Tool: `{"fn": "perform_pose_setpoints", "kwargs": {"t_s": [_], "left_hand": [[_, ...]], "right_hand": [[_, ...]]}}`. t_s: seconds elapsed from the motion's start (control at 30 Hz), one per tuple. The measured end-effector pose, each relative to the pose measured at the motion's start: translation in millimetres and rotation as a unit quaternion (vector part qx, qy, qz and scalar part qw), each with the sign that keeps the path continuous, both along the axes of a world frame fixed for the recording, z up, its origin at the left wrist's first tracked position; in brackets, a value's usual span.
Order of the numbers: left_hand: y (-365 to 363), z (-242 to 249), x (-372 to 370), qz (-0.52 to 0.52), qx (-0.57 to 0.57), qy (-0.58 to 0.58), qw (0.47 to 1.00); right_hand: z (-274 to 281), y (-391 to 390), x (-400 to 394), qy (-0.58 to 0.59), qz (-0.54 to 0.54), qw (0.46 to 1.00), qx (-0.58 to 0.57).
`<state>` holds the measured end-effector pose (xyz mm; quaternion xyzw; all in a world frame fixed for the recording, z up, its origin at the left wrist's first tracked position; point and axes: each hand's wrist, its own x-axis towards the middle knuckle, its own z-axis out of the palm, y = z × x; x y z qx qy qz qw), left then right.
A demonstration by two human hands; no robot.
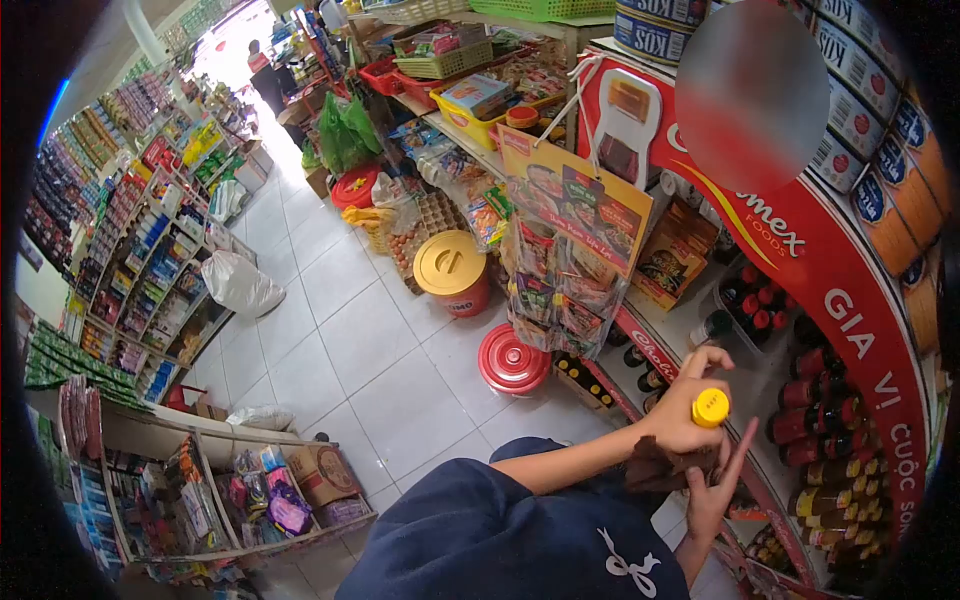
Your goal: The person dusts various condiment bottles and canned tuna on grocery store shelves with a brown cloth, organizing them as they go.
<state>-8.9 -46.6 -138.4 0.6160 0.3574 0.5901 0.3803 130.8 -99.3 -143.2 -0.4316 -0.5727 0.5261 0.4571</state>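
Note:
My left hand (686,412) reaches across from my body to the shelf front, its fingers wrapped round a bottle whose yellow cap (711,407) points up at me. The hand hides most of the bottle's body. Just below it is my right hand (708,497), with the index finger stretched out and the thumb raised. A dark brown cloth (658,468) lies between that thumb and finger, bunched under the left wrist against the bottle. Beside both hands, the shelf holds red-capped sauce bottles (815,405) and yellow-capped jars (840,500).
Cans (855,80) stand above the red curved shelf sign (840,290). Seasoning packets (560,280) hang at the shelf's end. A red lidded bucket (513,360) and a gold-lidded tub (450,270) stand on the tiled floor (380,350). A low display shelf (215,490) is at lower left.

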Motion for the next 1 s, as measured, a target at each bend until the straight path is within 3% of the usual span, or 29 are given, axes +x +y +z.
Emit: {"fn": "perform_pose_setpoints", "kwargs": {"t_s": [0.03, 0.1, 0.2, 0.37, 0.43, 0.47, 0.6, 0.73, 0.83, 0.9, 1.0], "left_hand": [[-2, 7, 0, -0.021, 0.011, -0.006, 1.0], [-4, 17, 3, -0.06, 0.035, -0.022, 0.997], [8, 27, -9, -0.082, 0.004, -0.107, 0.991], [7, 38, -33, -0.028, 0.02, -0.18, 0.983], [2, 40, -36, -0.052, 0.044, -0.15, 0.986], [-2, 40, -35, -0.064, 0.055, -0.134, 0.987], [-13, 38, -23, -0.076, 0.068, -0.1, 0.99], [-7, 31, -20, -0.1, 0.058, -0.115, 0.987], [-6, 27, -13, -0.09, 0.006, -0.141, 0.986], [-4, 23, -3, -0.089, -0.029, -0.158, 0.983], [-7, 16, 9, -0.112, -0.039, -0.146, 0.982]], "right_hand": [[3, 3, 1, 0.015, -0.001, 1.0, 0.013], [-32, 12, 32, -0.071, 0.048, 0.996, 0.018], [-42, 7, 32, 0.008, 0.062, 0.996, -0.07], [-55, 6, 30, 0.114, 0.008, 0.99, -0.078], [-57, 6, 22, 0.199, -0.009, 0.972, -0.123], [-55, 9, 17, 0.249, 0.04, 0.955, -0.157], [-70, 7, 20, 0.271, 0.052, 0.92, -0.278], [-91, 3, 38, 0.221, -0.049, 0.946, -0.234], [-91, 2, 48, 0.325, -0.049, 0.911, -0.248], [-79, 4, 45, 0.397, -0.075, 0.86, -0.312], [-79, 7, 40, 0.407, -0.052, 0.861, -0.3]]}}
